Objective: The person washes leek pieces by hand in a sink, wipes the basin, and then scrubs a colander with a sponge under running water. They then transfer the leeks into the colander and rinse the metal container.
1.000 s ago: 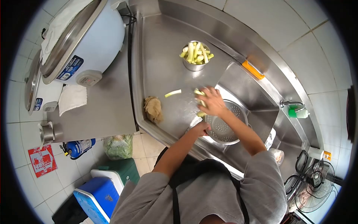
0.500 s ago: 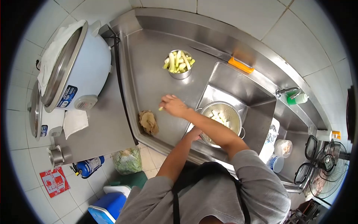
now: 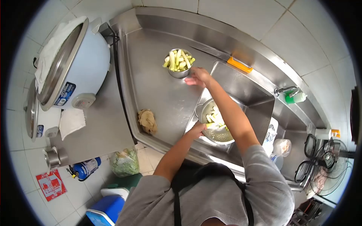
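My left hand (image 3: 197,130) is closed at the left rim of a metal colander (image 3: 220,137). Pale green and white vegetable pieces (image 3: 215,116) lie inside it, one green piece close to my fingertips. Whether those fingers also hold something is hard to make out. Over the steel worktop, my right hand (image 3: 198,77) is open and slightly blurred, nothing visible in it. Just beyond its fingers stands a round metal bowl (image 3: 179,73), heaped with pale green vegetable sticks (image 3: 178,59). My right forearm crosses above the colander and hides part of it.
The colander sits in a steel sink (image 3: 241,81) with a faucet (image 3: 281,91) and green bottle (image 3: 296,98) behind. A crumpled brown item (image 3: 147,121) lies at the worktop's left edge. Farther left are a large rice cooker (image 3: 85,64) and a fire extinguisher (image 3: 86,168).
My right hand has moved from the left part of the worktop to beside the metal bowl. The small green piece in its fingers is no longer visible. My left hand stays by the colander.
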A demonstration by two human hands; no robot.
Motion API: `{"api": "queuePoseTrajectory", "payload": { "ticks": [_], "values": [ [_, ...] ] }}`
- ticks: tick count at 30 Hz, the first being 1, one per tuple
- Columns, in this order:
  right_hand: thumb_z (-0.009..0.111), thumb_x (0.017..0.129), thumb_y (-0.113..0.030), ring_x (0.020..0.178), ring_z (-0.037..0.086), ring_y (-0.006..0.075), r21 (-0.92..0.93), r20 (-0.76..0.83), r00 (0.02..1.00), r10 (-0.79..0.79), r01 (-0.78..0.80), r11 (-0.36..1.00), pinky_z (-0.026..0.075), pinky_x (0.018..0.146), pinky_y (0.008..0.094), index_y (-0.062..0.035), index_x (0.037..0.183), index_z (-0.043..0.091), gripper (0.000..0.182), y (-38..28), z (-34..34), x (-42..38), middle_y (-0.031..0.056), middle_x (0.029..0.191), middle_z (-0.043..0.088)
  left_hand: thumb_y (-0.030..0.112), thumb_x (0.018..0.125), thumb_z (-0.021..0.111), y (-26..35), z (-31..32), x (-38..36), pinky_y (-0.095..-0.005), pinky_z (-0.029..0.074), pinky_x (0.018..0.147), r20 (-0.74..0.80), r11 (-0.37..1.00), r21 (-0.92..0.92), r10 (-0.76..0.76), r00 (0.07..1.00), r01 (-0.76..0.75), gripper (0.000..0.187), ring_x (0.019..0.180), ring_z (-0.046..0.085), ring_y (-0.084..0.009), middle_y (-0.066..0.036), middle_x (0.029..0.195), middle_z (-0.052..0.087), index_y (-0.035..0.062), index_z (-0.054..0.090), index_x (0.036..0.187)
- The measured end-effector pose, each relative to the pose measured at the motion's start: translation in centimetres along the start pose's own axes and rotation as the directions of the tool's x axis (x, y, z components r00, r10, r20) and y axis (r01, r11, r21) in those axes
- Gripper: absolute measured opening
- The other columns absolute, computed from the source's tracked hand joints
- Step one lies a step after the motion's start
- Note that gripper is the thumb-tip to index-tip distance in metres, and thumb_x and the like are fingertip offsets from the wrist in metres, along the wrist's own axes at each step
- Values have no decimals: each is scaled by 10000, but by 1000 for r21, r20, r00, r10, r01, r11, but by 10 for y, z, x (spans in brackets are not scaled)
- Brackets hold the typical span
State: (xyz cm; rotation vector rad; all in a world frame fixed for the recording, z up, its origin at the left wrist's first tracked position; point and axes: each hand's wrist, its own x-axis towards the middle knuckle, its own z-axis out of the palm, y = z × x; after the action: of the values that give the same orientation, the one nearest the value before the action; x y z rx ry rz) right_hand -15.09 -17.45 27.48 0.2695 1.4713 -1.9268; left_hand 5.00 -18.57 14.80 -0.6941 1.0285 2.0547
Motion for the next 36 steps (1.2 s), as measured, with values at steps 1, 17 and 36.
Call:
{"api": "queuePoseTrajectory", "payload": {
  "ticks": [1, 17, 36],
  "values": [
    [397, 831, -152, 755, 572, 338, 102, 125, 992, 23, -36, 994, 526, 602, 406, 104, 1138, 267, 420, 1, 2, 17, 274, 1133, 359, -20, 573, 432, 2, 2, -5, -476, 466, 705, -4, 1000, 18, -8, 1000, 8, 526, 850, 530, -306, -157, 960, 478, 1, 359, 1093],
    [352, 835, -145, 767, 563, 385, 66, 121, 991, 57, -65, 996, 532, 597, 411, 77, 1135, 256, 385, -25, 34, 20, 288, 1113, 338, -17, 579, 436, 7, 24, -54, -482, 472, 694, -3, 996, 75, 53, 999, -53, 521, 860, 518, -317, -159, 977, 472, -6, 354, 1093],
    [417, 790, -179, 474, 557, 221, -540, -139, 971, -197, 92, 837, 514, 432, 328, 102, 777, 510, 296, -36, 12, 45, 149, 620, 537, 40, 673, 479, 81, -42, -157, -399, 478, 696, -142, 963, -34, 261, 955, -268, 405, 804, 554, -227, -125, 989, 503, -22, 388, 1063]
  ]
}}
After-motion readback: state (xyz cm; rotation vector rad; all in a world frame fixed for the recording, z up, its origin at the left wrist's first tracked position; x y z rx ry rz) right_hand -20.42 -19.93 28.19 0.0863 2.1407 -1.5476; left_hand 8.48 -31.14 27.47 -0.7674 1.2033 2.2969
